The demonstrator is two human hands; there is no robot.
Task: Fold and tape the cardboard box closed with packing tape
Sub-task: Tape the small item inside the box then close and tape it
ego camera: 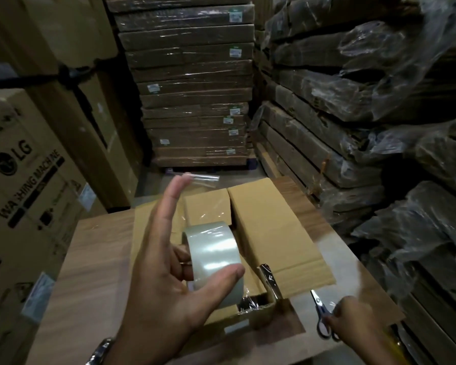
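Cardboard box (274, 233) sat on the wooden table (95, 259), centre-near, flaps folded in but the seam gapped and the near end open, plastic-wrapped contents showing. We held the tape roll (211, 256) over it in the left hand (153, 280), thumb and lower fingers curled round it, free tape end (203, 178) stuck to the straight index tip. Right hand (353, 320) gripped scissors (323, 316), near right. Our call: press flaps flush, anchor tape past the far edge, run straight down the seam, cut. Wrapped cartons (192, 101) stacked far behind.

One head-worn wide-angle view looks forward and down, close over the left hand (163, 280) and box (274, 233) on the table (90, 259), with stacked cartons (192, 88) filling the background.
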